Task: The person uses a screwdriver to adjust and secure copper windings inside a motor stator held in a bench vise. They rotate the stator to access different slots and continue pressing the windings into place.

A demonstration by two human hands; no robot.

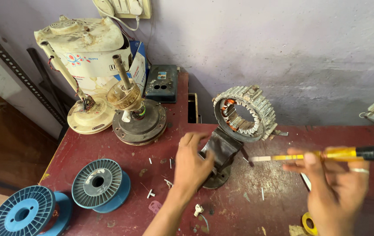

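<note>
A ring-shaped motor stator (244, 113) with copper windings sits clamped in a small dark bench vise (220, 150) on the red table. My left hand (191, 164) rests against the vise's left side, fingers curled on it. My right hand (333, 183) holds a yellow-handled screwdriver (327, 154) level, its tip pointing left toward the vise, a short way from the stator. A ring is on one finger of that hand.
Two blue wire spools (99, 183) (27, 214) lie at the front left. Ceiling-fan motors (136, 118) (88, 113) and a cream fan housing (86, 46) stand at the back left, beside a dark switch box (162, 83). Small screws and plastic bits litter the table (261, 209). Yellow tape roll (308, 223) at front.
</note>
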